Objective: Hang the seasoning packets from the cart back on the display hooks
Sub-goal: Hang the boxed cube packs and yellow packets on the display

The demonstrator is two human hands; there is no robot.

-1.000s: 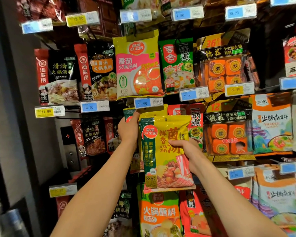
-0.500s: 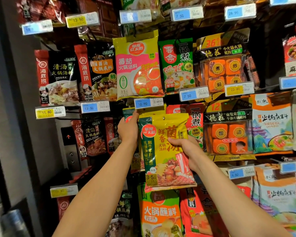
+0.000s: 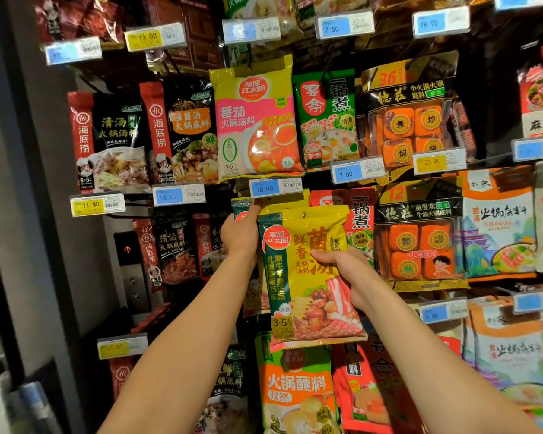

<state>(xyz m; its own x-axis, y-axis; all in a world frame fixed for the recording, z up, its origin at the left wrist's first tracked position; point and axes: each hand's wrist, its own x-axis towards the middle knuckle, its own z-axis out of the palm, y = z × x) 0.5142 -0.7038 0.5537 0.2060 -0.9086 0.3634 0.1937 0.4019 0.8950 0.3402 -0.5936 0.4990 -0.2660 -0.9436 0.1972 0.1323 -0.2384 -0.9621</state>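
A yellow and green mushroom soup packet (image 3: 298, 286) is held up against the display, its hang hole just under the blue 10.90 price tag (image 3: 275, 187). My right hand (image 3: 347, 275) grips the packet at its right edge, thumb across the front. My left hand (image 3: 240, 234) is raised at the packet's upper left corner; its fingers reach behind the packet toward the tag, and I cannot see what they touch. A matching packet (image 3: 242, 208) hangs behind on the same hook, mostly covered.
Packets fill the wall on all sides: a pink tomato soup packet (image 3: 254, 120) above, an orange dipping-sauce packet (image 3: 295, 389) below, red and black packets (image 3: 170, 249) to the left, orange cube packs (image 3: 417, 242) to the right. A grey pillar (image 3: 29, 183) borders the left.
The packet has risen slightly toward the 10.90 tag, both hands moving with it. The grips look unchanged.
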